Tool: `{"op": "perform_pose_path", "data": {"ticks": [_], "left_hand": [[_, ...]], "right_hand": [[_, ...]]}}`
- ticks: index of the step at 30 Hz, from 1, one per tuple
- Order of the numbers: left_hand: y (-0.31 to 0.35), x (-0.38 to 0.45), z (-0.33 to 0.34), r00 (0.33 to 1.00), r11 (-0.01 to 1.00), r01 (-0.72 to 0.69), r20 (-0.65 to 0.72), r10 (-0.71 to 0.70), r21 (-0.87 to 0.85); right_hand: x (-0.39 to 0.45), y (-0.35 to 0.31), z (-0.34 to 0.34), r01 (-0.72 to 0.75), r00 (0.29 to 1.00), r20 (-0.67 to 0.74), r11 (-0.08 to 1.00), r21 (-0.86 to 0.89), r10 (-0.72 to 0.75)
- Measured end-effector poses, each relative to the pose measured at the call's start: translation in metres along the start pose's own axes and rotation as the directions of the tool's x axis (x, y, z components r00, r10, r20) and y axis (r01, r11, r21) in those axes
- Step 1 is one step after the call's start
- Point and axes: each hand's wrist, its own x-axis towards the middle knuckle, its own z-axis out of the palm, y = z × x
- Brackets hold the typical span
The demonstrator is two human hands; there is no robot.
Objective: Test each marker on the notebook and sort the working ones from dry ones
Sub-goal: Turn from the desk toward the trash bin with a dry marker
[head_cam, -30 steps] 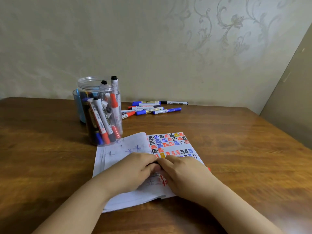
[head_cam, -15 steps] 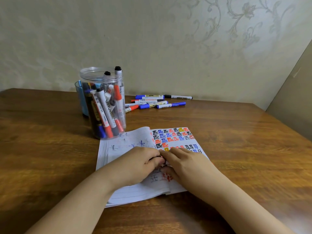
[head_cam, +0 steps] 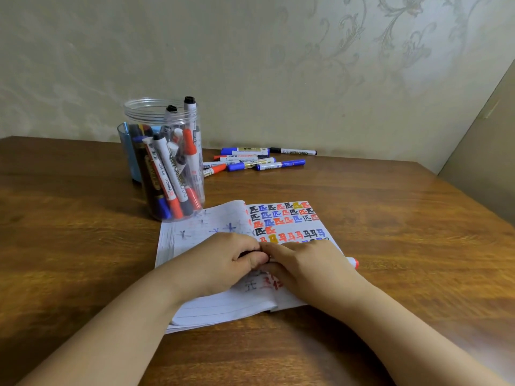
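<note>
Item one, the notebook [head_cam: 223,302]: I see it lying open on the wooden counter [head_cam: 390,218], its right page filled with rows of black, blue, red and yellow test marks, its left page bearing faint blue star strokes. Item two, the left hand [head_cam: 223,263]: resting on the left page with fingers curled, a dark object partly visible inside the curl; I take its grip as clenched on that piece, though what the piece is I cannot tell. Item three, the right hand [head_cam: 309,266]: lying over the right page, fingertips meeting the left hand's, grip closed round a red marker [head_cam: 352,262] whose red end shows past the hand at the page's right edge. Item four, a clear jar [head_cam: 164,160]: upright just beyond the notebook's upper left corner, packed with markers, two black-capped ones rising above its rim. Item five, a blue cup [head_cam: 129,151]: directly behind the jar, mostly hidden. Item six, the loose markers [head_cam: 259,160]: a group of blue, red and black ones lying flat near the wall, well apart from the notebook.
</note>
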Motion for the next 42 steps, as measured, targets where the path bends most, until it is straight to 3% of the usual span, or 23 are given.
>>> {"op": "perform_pose_path", "data": {"ticks": [6, 9, 14, 17, 19, 21, 23, 26, 30, 34, 37, 42], "left_hand": [[-0.001, -0.001, -0.001, 0.994, 0.988, 0.072, -0.075, -0.082, -0.133], [-0.003, -0.005, -0.004, 0.98, 0.98, 0.101, -0.154, -0.128, -0.169], [0.003, -0.007, -0.005, 0.967, 0.98, 0.067, -0.228, -0.11, -0.186], [0.006, -0.008, -0.003, 0.975, 0.982, 0.018, -0.214, -0.059, -0.188], [0.008, -0.009, -0.002, 0.977, 0.987, -0.002, -0.209, -0.033, -0.161], [0.011, -0.011, -0.001, 0.984, 0.993, -0.007, -0.178, -0.014, -0.119], [0.012, -0.011, 0.0, 0.992, 0.997, -0.007, -0.124, -0.003, -0.076], [0.013, -0.011, 0.002, 0.998, 1.0, 0.012, -0.062, -0.012, 0.008], [0.012, -0.012, 0.0, 0.998, 0.998, 0.053, -0.041, -0.051, 0.027], [0.008, -0.011, 0.001, 0.997, 0.996, 0.074, 0.0, -0.074, 0.045], [0.008, -0.011, 0.002, 0.996, 0.995, 0.077, 0.044, -0.08, 0.06], [0.008, -0.011, 0.002, 0.994, 0.996, 0.079, 0.069, -0.082, 0.047]], "right_hand": [[0.002, -0.006, -0.016, -0.273, 0.95, 0.188, 0.956, 0.104, 0.251], [-0.005, 0.004, -0.028, -0.404, 0.913, 0.2, 0.857, 0.321, 0.355], [-0.013, 0.016, -0.059, -0.479, 0.873, 0.214, 0.687, 0.547, 0.439], [-0.022, 0.013, -0.07, -0.454, 0.853, 0.249, 0.416, 0.788, 0.459], [-0.029, 0.012, -0.069, -0.419, 0.798, 0.329, 0.072, 0.905, 0.506], [-0.035, 0.01, -0.064, -0.347, 0.736, 0.448, -0.285, 0.893, 0.507], [-0.039, 0.007, -0.057, -0.303, 0.753, 0.474, -0.398, 0.866, 0.457], [-0.038, -0.001, -0.048, -0.33, 0.766, 0.453, -0.325, 0.886, 0.456], [-0.028, -0.019, -0.037, -0.42, 0.75, 0.374, -0.044, 0.907, 0.545], [-0.027, -0.025, -0.027, -0.481, 0.699, 0.284, 0.138, 0.866, 0.656], [-0.03, -0.026, -0.022, -0.513, 0.74, 0.198, 0.35, 0.784, 0.643], [-0.034, -0.028, -0.016, -0.44, 0.819, 0.097, 0.51, 0.739, 0.566]]}}
